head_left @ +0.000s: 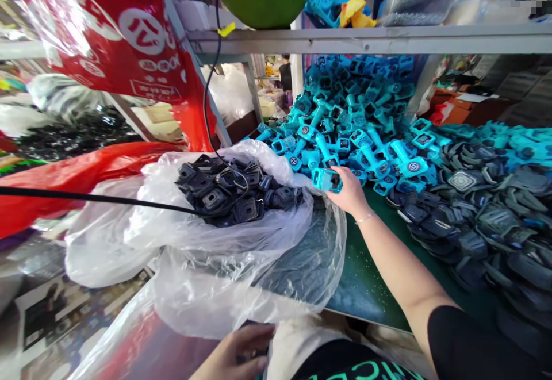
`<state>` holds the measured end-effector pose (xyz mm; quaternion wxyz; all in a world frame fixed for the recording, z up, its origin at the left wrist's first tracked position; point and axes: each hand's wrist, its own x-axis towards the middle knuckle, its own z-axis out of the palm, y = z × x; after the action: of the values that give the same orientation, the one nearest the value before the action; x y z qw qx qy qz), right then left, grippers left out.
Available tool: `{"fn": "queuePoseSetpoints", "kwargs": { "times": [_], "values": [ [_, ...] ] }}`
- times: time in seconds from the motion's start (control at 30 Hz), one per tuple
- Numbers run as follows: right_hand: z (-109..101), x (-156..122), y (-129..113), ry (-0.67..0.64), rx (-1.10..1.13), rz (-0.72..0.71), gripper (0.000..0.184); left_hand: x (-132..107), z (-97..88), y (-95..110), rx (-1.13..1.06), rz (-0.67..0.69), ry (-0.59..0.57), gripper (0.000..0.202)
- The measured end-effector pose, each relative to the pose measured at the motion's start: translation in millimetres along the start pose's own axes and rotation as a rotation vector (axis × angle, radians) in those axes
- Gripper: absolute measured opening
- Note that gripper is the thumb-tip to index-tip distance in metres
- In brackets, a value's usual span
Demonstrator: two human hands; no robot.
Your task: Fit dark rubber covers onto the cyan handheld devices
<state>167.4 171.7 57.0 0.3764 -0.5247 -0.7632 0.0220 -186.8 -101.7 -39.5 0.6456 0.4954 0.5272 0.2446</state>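
Observation:
My right hand grips a turquoise plastic moulded part above the green workbench mat, at the edge of a large heap of similar turquoise parts. Dark grey moulded parts lie piled to the right of that heap. Low in the view, my left hand curls around a dark item, mostly hidden by the fingers. It is close to a clear plastic bag, which holds a bundle of dark parts at its mouth.
A black cable crosses the bag. A grey metal shelf runs overhead, carrying a green bowl and plastic bags. A red printed banner hangs at the left, with red plastic below it.

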Motion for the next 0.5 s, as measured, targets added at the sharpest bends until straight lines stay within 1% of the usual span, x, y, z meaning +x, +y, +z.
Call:
{"fn": "queuePoseSetpoints", "kwargs": {
  "times": [0.03, 0.07, 0.1, 0.13, 0.17, 0.2, 0.23, 0.27, 0.3, 0.33, 0.37, 0.4, 0.43, 0.5],
  "values": [
    [-13.8, -10.7, -7.8, 0.003, 0.035, -0.024, 0.065, 8.0, 3.7, 25.1, 0.037, 0.091, 0.043, 0.048],
    [-28.2, -22.0, -16.7, -0.015, 0.090, -0.057, 0.067, 16.7, 7.7, 48.8, 0.067, 0.195, 0.120, 0.050],
    [-42.1, -33.6, -26.4, -0.062, 0.193, -0.103, 0.068, 26.1, 12.4, 70.3, 0.077, 0.312, 0.192, 0.056],
    [-54.6, -44.9, -36.8, -0.145, 0.306, -0.143, 0.069, 35.9, 17.9, 88.9, 0.052, 0.444, 0.275, 0.068],
    [-64.7, -55.5, -47.5, -0.250, 0.422, -0.177, 0.069, 45.6, 24.2, 103.9, 0.009, 0.538, 0.303, 0.082],
    [-71.5, -64.9, -57.8, -0.372, 0.536, -0.201, 0.069, 54.6, 31.0, 114.8, -0.063, 0.601, 0.263, 0.096],
    [-74.6, -72.7, -67.1, -0.488, 0.631, -0.212, 0.070, 62.5, 38.2, 121.5, -0.158, 0.615, 0.167, 0.104],
    [-73.8, -78.5, -74.7, -0.579, 0.709, -0.213, 0.072, 68.9, 45.2, 123.7, -0.248, 0.579, 0.023, 0.104],
    [-69.1, -81.8, -80.2, -0.649, 0.765, -0.208, 0.076, 73.6, 51.8, 121.9, -0.352, 0.519, -0.131, 0.099],
    [-61.0, -82.2, -83.5, -0.699, 0.790, -0.196, 0.083, 76.8, 57.8, 116.7, -0.455, 0.454, -0.267, 0.091],
    [-49.8, -79.6, -84.6, -0.729, 0.783, -0.176, 0.087, 78.4, 62.8, 109.0, -0.542, 0.405, -0.364, 0.084],
    [-36.3, -73.8, -84.2, -0.742, 0.750, -0.151, 0.088, 78.7, 66.9, 99.8, -0.619, 0.382, -0.405, 0.079],
    [-21.0, -65.1, -82.9, -0.744, 0.700, -0.118, 0.085, 77.9, 69.8, 90.3, -0.692, 0.379, -0.398, 0.074],
    [12.5, -40.5, -80.3, -0.697, 0.587, -0.041, 0.072, 73.9, 72.7, 73.3, -0.819, 0.404, -0.305, 0.070]
  ]
}}
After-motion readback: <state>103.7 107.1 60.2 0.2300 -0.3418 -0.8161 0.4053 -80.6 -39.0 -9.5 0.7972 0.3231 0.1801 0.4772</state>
